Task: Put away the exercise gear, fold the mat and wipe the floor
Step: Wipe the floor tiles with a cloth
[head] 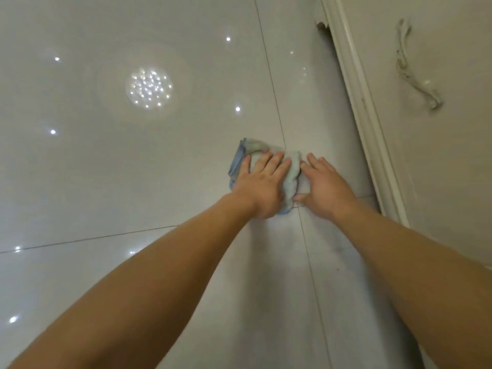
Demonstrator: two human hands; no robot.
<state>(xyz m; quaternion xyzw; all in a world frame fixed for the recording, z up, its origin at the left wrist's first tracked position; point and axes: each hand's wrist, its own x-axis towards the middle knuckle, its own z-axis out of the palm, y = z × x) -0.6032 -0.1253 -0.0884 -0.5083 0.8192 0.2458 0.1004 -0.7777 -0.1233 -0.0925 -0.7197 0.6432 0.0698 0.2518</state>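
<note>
The floor of glossy pale tiles is filling most of the view, and it is reflecting a round cluster of lights and some single bright dots. A white cabinet is standing along the right edge of the floor, with a moulded border at its base and a curved handle on its front. Two bare forearms are reaching forward from the bottom edge. The left hand is lying flat with spread fingers on a crumpled cloth, pale green with a blue part on its left side, and is pressing it on the floor. The cloth is lying where the tile joints are crossing, near the cabinet base. The right hand is lying flat on the tile just beside the cloth, with its thumb and forefinger touching the cloth edge. Both hands are open, not gripping anything.
</note>
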